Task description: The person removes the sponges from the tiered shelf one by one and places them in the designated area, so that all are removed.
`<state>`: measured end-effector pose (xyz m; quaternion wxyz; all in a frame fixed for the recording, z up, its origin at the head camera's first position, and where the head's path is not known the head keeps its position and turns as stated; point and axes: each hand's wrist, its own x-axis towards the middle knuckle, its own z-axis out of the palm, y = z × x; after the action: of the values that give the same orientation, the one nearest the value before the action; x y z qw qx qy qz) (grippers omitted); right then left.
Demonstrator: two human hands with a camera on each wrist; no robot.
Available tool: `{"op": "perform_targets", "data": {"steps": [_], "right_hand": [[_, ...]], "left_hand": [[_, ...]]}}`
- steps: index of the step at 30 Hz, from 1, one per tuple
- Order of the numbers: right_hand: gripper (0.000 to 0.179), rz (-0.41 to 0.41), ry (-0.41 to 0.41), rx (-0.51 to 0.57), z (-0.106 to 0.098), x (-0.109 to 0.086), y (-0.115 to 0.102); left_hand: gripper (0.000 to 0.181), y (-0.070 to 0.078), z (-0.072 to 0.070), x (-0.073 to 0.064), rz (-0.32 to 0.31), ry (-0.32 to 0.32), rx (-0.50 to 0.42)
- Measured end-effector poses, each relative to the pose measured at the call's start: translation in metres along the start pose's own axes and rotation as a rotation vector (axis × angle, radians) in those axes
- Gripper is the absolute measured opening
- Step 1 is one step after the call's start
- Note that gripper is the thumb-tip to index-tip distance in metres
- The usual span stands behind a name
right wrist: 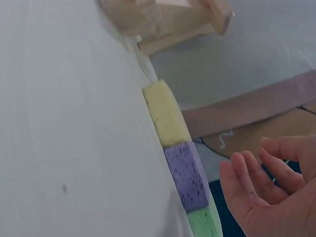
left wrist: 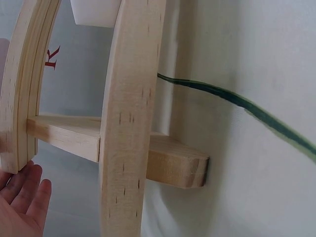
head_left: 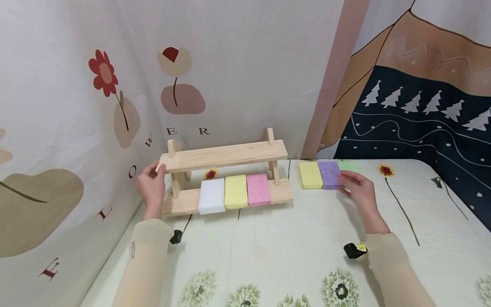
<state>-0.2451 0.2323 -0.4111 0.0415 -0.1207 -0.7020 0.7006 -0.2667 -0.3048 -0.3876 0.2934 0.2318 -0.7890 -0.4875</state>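
Flowery surface point(head_left: 276, 247), left hand point(head_left: 151, 185) pinches a wooden rack point(head_left: 226, 155) at its upper left end, right hand point(head_left: 359, 191) hangs kinda loose near the purple sponge point(head_left: 328, 174), far right.

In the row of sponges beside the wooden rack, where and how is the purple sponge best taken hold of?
Probably by its near and far edges, coming from above. The purple sponge lies flat, with a yellow sponge close against its left side and a green sponge against its right, so those two sides leave little room.
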Motion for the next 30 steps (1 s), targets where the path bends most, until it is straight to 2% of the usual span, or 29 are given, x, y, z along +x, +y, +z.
{"op": "perform_targets", "data": {"steps": [4, 12, 18, 30], "right_hand": [[0.048, 0.011, -0.04, -0.081, 0.015, -0.003, -0.003], [0.047, -0.012, -0.175, -0.101, 0.045, -0.012, -0.005], [0.045, -0.016, -0.24, -0.133, 0.066, -0.017, -0.003], [0.043, -0.034, -0.334, -0.095, 0.103, -0.028, 0.008]], "left_hand": [[0.044, -0.001, 0.0, 0.0, 0.002, 0.0, -0.001], [0.046, -0.001, 0.001, 0.002, -0.01, -0.009, -0.005], [0.045, 0.0, 0.001, 0.002, -0.001, 0.001, -0.008], [0.045, -0.001, 0.002, 0.001, -0.008, 0.003, -0.013]]}}
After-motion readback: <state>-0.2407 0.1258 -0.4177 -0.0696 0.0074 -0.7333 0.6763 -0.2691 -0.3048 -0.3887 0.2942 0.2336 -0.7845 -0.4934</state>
